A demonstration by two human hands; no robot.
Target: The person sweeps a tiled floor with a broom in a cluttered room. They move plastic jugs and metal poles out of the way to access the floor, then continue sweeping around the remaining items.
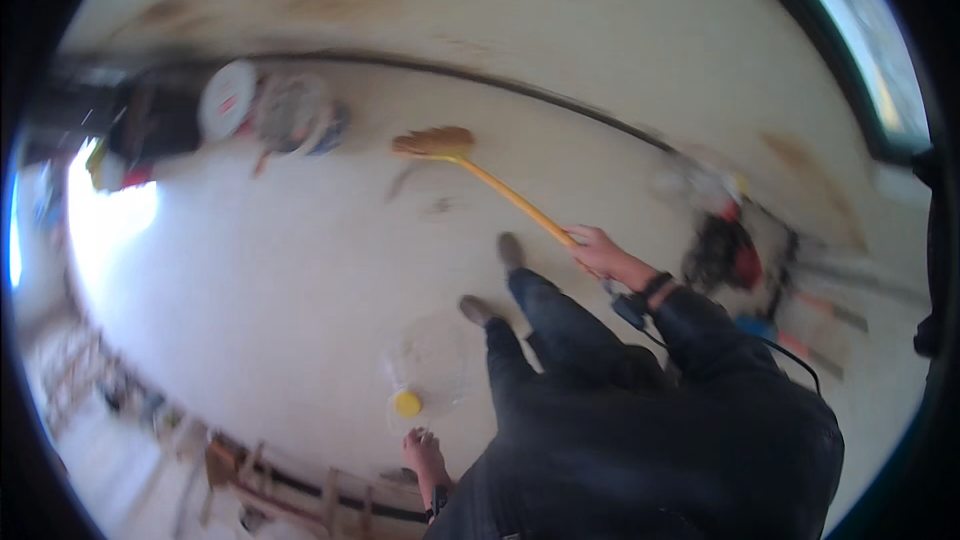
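Observation:
My right hand (pixel 602 255) is closed around the yellow handle of a broom (pixel 515 202). The handle slants up and to the left, ending in a tan brush head (pixel 437 141) over the pale floor. Lower down, my left hand (pixel 425 455) has its fingers curled at a clear plastic jug with a yellow cap (pixel 407 403). Its see-through body is faint against the floor. The fingers seem to grip a clear loop by the cap, though blur hides the exact hold.
White buckets (pixel 228 100) and a dark bin (pixel 158 120) line the wall at upper left. A dark and red heap (pixel 725 250) lies to the right. Wooden frames (pixel 270 485) stand at lower left. A dark-framed window (pixel 865 30) is at upper right.

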